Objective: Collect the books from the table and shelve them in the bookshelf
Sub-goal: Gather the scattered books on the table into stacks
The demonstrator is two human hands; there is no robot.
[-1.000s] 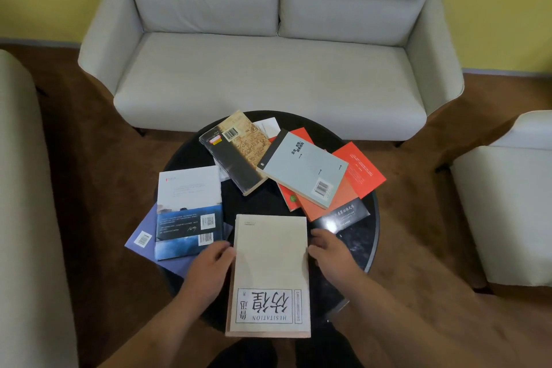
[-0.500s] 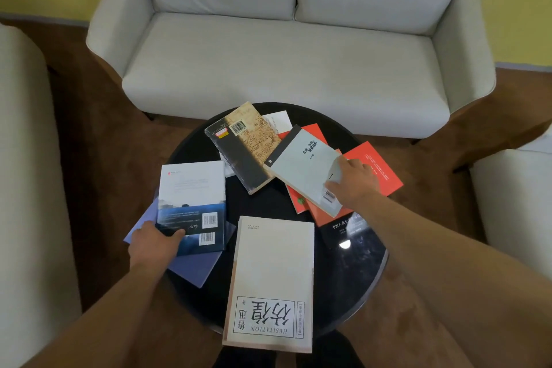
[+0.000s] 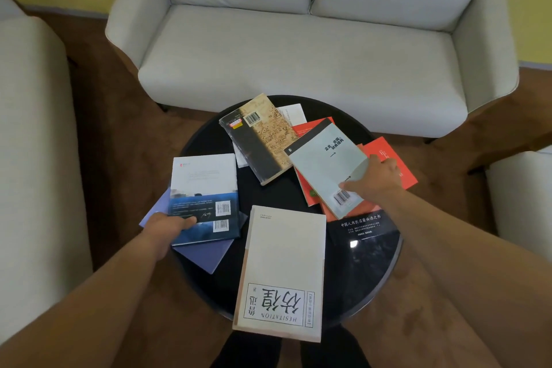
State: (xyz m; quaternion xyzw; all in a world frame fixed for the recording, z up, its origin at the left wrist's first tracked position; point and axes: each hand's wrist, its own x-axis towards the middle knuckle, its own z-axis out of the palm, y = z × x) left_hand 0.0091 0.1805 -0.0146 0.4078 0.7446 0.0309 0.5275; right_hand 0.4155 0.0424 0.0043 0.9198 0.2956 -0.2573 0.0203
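Note:
Several books lie scattered on a round black table (image 3: pixel 370 272). My left hand (image 3: pixel 167 225) grips the near edge of a white-and-blue book (image 3: pixel 204 185), thumb on its cover; that book lies on a purple book (image 3: pixel 206 254). My right hand (image 3: pixel 378 176) grips the right edge of a pale grey-green book (image 3: pixel 325 164), which is tilted up off the red books (image 3: pixel 394 158) beneath it. A cream book marked HESITATION (image 3: pixel 283 266) lies at the table's near edge between my arms. A tan-and-black book (image 3: pixel 260 140) lies at the far side, and a black book (image 3: pixel 361 227) by my right forearm.
A pale two-seat sofa (image 3: pixel 298 48) stands behind the table. Pale armchairs stand at the left (image 3: pixel 33 158) and right (image 3: pixel 522 197). Brown carpet (image 3: pixel 125 143) surrounds the table. No bookshelf is in view.
Both hands left the cream book and spread apart. My left hand took hold of the white-and-blue book; my right hand took the grey-green book's edge and tilted it up.

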